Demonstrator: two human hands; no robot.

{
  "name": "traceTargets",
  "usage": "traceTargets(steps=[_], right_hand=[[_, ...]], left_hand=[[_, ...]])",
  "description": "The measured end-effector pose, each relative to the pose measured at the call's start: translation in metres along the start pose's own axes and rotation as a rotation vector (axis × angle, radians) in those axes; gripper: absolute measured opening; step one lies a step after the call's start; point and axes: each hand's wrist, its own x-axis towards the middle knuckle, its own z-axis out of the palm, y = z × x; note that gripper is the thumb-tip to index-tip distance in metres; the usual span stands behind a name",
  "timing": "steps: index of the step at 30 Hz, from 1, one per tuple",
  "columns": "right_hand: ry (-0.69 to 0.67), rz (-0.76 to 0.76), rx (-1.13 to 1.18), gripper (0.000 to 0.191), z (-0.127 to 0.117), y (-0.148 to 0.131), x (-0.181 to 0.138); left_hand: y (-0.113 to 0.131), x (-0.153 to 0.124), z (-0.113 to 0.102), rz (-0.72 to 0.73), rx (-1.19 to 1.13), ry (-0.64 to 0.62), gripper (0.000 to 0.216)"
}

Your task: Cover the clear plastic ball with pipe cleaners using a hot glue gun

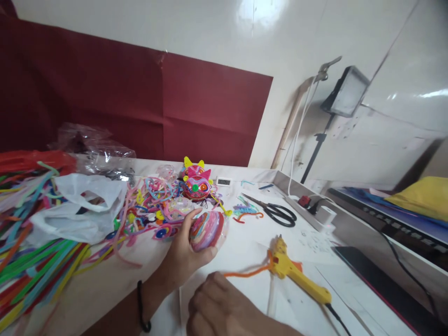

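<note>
My left hand (185, 256) grips a clear plastic ball (210, 229) whose surface is covered with coiled pink, purple, red and blue fuzzy strips. Just below it, my right hand (219, 308) is curled with the knuckles up; what its fingers hold, if anything, is hidden. An orange pipe cleaner (247, 274) runs from beside the right knuckles to a yellow glue gun (297, 275) lying on the table. Whether the right fingers grip that pipe cleaner I cannot tell. Behind the ball stands a decorated round figure (196, 185) with pink ears and orange eyes, another with yellow ears behind it.
Loose pipe cleaners (63, 275) and a white plastic bag (80, 205) cover the left side. Black-handled scissors (280, 212) lie beyond the glue gun. A small digital display (224, 181) sits at the back. A power strip (311, 212) and lamp (346, 91) stand right.
</note>
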Motion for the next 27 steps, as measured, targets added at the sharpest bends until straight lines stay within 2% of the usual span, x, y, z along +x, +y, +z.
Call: traceTargets(steps=[2,5,6,8,12,15,21,27], right_hand=[[-0.020,0.060,0.107,0.039,-0.032,0.009,0.000],[-0.111,0.332,0.313,0.032,-0.076,0.024,-0.002],[-0.139,0.446,0.328,0.026,-0.086,0.029,-0.004],[-0.104,0.529,0.351,0.017,-0.095,0.036,-0.008],[0.005,0.559,0.332,0.015,-0.090,0.044,-0.011],[0.030,0.526,0.292,0.015,-0.085,0.046,-0.009],[0.006,0.447,0.233,0.015,-0.084,0.048,-0.009],[-0.095,0.433,0.200,0.023,-0.081,0.046,-0.015]], left_hand=[[0.004,0.000,0.001,-0.028,0.015,0.005,0.073],[0.008,-0.002,0.003,-0.040,0.036,0.006,0.069],[0.008,-0.002,0.003,-0.027,0.044,0.003,0.068],[0.005,-0.004,0.004,0.007,0.052,-0.021,0.066],[-0.001,-0.006,0.004,0.006,0.064,-0.079,0.066],[0.000,-0.008,0.004,0.003,0.083,-0.082,0.068],[0.010,-0.011,0.004,-0.041,0.098,-0.145,0.068],[-0.006,-0.010,0.003,0.027,0.114,-0.105,0.071]])
